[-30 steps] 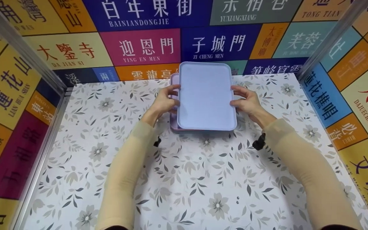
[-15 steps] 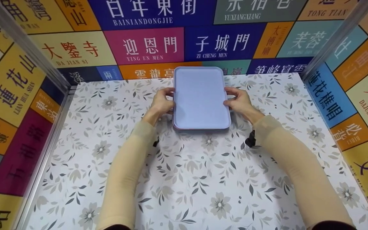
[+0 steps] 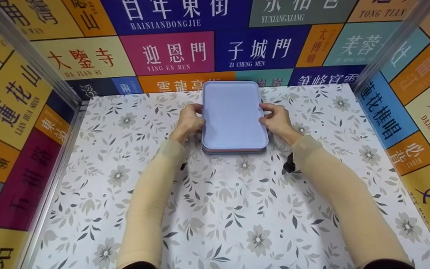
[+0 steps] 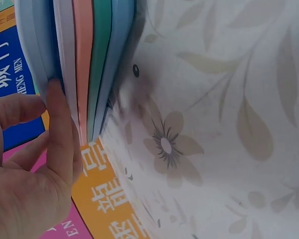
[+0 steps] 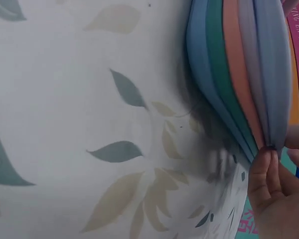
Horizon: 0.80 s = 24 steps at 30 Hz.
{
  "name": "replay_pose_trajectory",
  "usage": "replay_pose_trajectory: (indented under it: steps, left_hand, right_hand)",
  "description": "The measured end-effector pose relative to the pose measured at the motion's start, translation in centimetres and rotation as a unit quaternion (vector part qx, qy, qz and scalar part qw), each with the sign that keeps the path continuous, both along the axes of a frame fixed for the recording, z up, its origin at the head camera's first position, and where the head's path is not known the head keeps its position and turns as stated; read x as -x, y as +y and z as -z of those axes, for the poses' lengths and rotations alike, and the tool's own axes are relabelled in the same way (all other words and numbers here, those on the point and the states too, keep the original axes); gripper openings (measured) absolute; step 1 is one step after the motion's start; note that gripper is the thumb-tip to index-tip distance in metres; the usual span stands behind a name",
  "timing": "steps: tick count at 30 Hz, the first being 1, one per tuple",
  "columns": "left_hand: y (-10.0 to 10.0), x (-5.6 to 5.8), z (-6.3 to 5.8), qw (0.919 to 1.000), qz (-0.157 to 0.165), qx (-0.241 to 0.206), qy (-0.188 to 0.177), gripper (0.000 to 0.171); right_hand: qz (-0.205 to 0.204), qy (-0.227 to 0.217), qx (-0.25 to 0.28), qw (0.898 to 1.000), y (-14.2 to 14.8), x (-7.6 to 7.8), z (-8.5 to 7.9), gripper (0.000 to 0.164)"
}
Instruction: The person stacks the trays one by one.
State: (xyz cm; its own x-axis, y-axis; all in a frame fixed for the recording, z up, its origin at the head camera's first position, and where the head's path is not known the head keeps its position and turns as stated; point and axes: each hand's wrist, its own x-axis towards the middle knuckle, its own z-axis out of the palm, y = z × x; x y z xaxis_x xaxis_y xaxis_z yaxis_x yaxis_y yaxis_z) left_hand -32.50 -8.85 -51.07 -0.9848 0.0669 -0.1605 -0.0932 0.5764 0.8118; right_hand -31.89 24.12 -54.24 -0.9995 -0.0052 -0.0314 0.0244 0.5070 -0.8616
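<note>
A pale blue rectangular tray [image 3: 233,116] lies on top of a stack of trays at the back middle of the table. My left hand [image 3: 189,120] pinches its left rim, while my right hand [image 3: 277,118] pinches the right rim. Beneath it, the left wrist view shows a lilac tray [image 4: 66,45], a coral tray [image 4: 83,55], a green tray [image 4: 100,59] and, lowest, a blue tray [image 4: 118,45]. Narrow dark gaps show under the top tray's rim. In the right wrist view, fingertips [image 5: 271,172] touch the stack's edge near the lilac tray.
A floral white cloth [image 3: 215,209] covers the table. Panels with printed Chinese lettering [image 3: 174,52] stand at the back and both sides. The stack sits close to the back panel, and metal posts [image 3: 386,45] mark the corners.
The pale blue tray has moved left and down, from raised and offset to the right to lined up on the stack. Both hands have moved with it, still holding its rims.
</note>
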Motion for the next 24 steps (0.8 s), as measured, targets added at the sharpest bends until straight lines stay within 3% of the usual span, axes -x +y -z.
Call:
replay_pose_trajectory:
  steps: [6, 11, 18, 24]
  left_hand:
    - [0.3, 0.1, 0.1, 0.9987, -0.006, 0.049, 0.008, 0.065]
    - [0.2, 0.3, 0.3, 0.9983, 0.006, 0.057, 0.012, 0.068]
    - [0.2, 0.0, 1.0, 0.9951, 0.038, 0.084, 0.036, 0.066]
    - [-1.0, -0.7, 0.7, 0.9765, 0.051, 0.179, 0.109, 0.057]
  right_hand:
    - [-0.017, 0.072, -0.071, 0.995, -0.1, -0.3, 0.8, 0.052]
    - [-0.025, 0.114, -0.122, 0.986, -0.4, -0.4, 1.3, 0.049]
    - [-0.037, 0.089, -0.135, 0.986, -0.1, -0.5, 1.0, 0.054]
    - [-0.052, 0.075, -0.141, 0.986, 1.2, -0.9, -0.5, 0.055]
